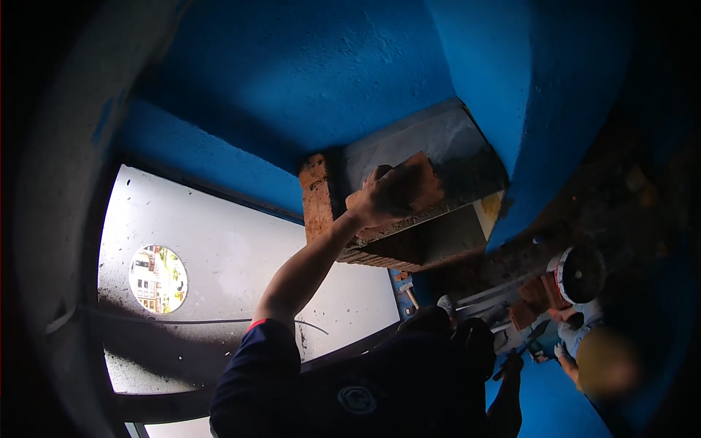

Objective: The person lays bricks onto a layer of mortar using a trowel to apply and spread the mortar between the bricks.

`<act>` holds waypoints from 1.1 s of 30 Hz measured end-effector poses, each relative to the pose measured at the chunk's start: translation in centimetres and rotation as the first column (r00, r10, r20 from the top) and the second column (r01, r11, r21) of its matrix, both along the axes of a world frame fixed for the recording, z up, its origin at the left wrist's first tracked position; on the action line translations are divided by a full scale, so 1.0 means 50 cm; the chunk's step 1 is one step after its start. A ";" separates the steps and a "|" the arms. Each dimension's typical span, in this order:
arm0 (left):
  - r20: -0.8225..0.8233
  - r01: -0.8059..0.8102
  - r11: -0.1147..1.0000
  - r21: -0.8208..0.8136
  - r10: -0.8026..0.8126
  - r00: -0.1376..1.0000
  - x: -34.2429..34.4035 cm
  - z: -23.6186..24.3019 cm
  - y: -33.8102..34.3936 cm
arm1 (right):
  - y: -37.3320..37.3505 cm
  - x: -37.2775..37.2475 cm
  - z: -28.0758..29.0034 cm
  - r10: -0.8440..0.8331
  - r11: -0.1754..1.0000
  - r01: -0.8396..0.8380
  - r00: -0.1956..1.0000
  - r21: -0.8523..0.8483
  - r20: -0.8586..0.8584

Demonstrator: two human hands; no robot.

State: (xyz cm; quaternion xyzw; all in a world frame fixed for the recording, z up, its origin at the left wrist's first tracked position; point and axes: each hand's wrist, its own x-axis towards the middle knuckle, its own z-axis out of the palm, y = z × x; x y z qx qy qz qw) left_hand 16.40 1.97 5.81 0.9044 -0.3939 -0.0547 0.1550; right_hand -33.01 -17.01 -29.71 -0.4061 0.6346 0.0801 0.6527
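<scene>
Left hand (376, 198): stretched out at the end of a bare forearm, closed from above over a held brick (425, 179); grip filled by it, right part of the brick left uncovered.
Held brick: reddish, lying along the front edge of a grey slab (409, 139), over a rough mortar edge (398, 223); cannot tell how fully seated underneath.
Corner bricks (316, 191): orange-brown, at the left end of the slab, just beside the left hand; contact with the held brick hidden from view.
Opening under the slab (456, 235): boxy, dark toward the left, paler toward the right.
Right hand (511, 362): low on the right, near the body, wrapped narrowly round the handle of a dark trowel (537, 333); partly lost in shadow.
Trowel: pointed up and to the right, well apart from the held brick, near a brick stack (535, 293).
Bucket (580, 274): round, pale-rimmed, dark inside, right beside the brick stack.
Co-worker (607, 363): at the lower right, in yellowish headwear, blurred.
Hammer (410, 293): pale-handled, below the slab and left of the brick stack.
Walls (328, 66): blue, uneven, behind and right of the slab.
White panel (234, 252): to the left, speckled dark, pierced by a round hole (158, 279) with a bright building beyond.
Cable (197, 321): thin, strung across the panel's lower part.
</scene>
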 end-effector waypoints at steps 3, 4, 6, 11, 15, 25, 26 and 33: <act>0.075 0.040 0.997 0.064 -0.044 0.996 0.025 -0.058 0.063 | 0.023 0.005 0.005 0.057 0.998 -0.057 0.998 -0.006 0.000; 0.069 0.046 0.997 0.060 -0.050 0.996 0.028 -0.070 0.063 | 0.024 0.005 0.006 0.065 0.998 -0.065 0.998 -0.014 0.000; 0.042 -0.015 0.998 0.055 0.012 0.999 0.033 -0.089 0.070 | 0.027 0.006 0.008 0.080 0.996 -0.080 0.997 -0.026 -0.008; 0.150 -0.003 0.994 0.112 -0.014 0.989 0.079 -0.200 0.137 | 0.040 0.013 0.016 0.129 0.991 -0.129 0.992 -0.044 -0.007; 0.080 0.012 0.984 0.180 -0.027 0.996 0.049 -0.150 0.116 | 0.037 0.011 0.018 0.147 0.987 -0.148 0.989 -0.070 -0.018; -0.027 0.066 0.976 0.209 -0.062 0.998 0.006 -0.061 0.126 | 0.051 0.018 0.033 0.256 0.958 -0.256 0.966 -0.129 -0.022; -0.026 0.065 0.975 0.211 -0.061 0.998 0.010 -0.073 0.139 | 0.053 0.022 0.034 0.270 0.953 -0.270 0.963 -0.137 -0.018; -0.105 0.135 0.980 0.144 -0.120 0.987 0.011 -0.065 0.121 | 0.049 0.029 0.054 0.414 0.859 -0.393 0.910 -0.328 -0.008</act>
